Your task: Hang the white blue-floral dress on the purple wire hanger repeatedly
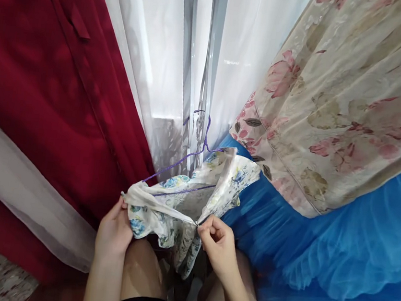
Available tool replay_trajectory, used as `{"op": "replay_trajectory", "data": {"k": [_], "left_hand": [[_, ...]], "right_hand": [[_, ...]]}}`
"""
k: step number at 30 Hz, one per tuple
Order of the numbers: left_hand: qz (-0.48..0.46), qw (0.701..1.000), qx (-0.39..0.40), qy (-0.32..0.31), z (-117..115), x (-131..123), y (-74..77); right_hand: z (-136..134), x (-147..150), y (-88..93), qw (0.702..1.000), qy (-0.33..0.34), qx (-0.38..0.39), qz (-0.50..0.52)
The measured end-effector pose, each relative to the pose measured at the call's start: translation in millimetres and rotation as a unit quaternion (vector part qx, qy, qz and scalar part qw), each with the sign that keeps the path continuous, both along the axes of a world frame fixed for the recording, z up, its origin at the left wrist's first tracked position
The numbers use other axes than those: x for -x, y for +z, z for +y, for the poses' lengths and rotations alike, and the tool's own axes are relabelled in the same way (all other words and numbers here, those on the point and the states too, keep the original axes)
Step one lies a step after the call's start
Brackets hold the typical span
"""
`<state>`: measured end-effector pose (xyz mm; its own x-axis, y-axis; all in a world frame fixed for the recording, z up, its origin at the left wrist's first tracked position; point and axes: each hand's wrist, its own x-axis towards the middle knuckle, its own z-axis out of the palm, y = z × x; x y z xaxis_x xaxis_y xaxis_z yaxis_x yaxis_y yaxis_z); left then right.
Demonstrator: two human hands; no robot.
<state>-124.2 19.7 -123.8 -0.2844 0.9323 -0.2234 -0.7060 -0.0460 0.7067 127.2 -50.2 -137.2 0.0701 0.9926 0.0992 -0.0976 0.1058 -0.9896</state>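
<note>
A white garment printed with blue flowers (pixel 178 183) hangs on a purple wire hanger (pixel 175 166), its neck opening facing me. My left hand (pixel 114 227) is closed at the garment's left edge, fingers partly hidden behind the cloth. A small greyish tip shows just above those fingers; I cannot make out what it is. With thumb and fingers pinched, my right hand (pixel 217 242) grips the front of the neckline, where two edges of the opening meet. The hanger's lower bar crosses inside the opening, and its hook points away from me.
White sheer curtains (pixel 148 33) hang straight ahead. A dark red curtain (pixel 59 81) drapes on the left. To the right are a beige cloth with pink flowers (pixel 335 108) and a gathered blue fabric (pixel 337 253). My bare legs (pixel 145 270) are below the garment.
</note>
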Motion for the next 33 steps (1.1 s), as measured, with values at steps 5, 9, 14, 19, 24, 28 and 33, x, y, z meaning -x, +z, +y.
{"op": "replay_trajectory", "data": {"k": [5, 9, 14, 19, 24, 28, 33], "left_hand": [[0.082, 0.996, -0.03, 0.028, -31.3, -44.4, -49.8], [0.338, 0.94, -0.048, -0.005, -48.2, -60.7, -68.8], [0.519, 0.827, -0.06, -0.209, -53.5, -63.8, -72.9], [0.405, 0.872, -0.137, -0.238, -47.4, -94.9, -43.0], [0.317, 0.893, -0.202, -0.248, -34.9, -137.0, -1.3], [0.357, 0.839, -0.252, -0.324, -39.6, -163.3, 6.6], [0.428, 0.767, -0.282, -0.384, -54.6, -181.7, 3.0]], "right_hand": [[1.8, -22.7, -25.9, 0.998, -0.065, 0.019, 0.013], [3.5, -44.0, -40.1, 0.993, -0.119, 0.021, 0.003], [-0.6, -51.3, -48.0, 0.991, -0.13, 0.035, 0.005], [-2.2, -63.4, -66.5, 0.994, -0.076, 0.072, -0.028], [0.0, -93.7, -84.5, 0.965, -0.097, 0.163, -0.181], [-16.3, -100.5, -69.8, 0.961, -0.1, 0.155, -0.208], [-42.0, -72.2, -31.1, 0.992, 0.079, 0.052, -0.084]]}}
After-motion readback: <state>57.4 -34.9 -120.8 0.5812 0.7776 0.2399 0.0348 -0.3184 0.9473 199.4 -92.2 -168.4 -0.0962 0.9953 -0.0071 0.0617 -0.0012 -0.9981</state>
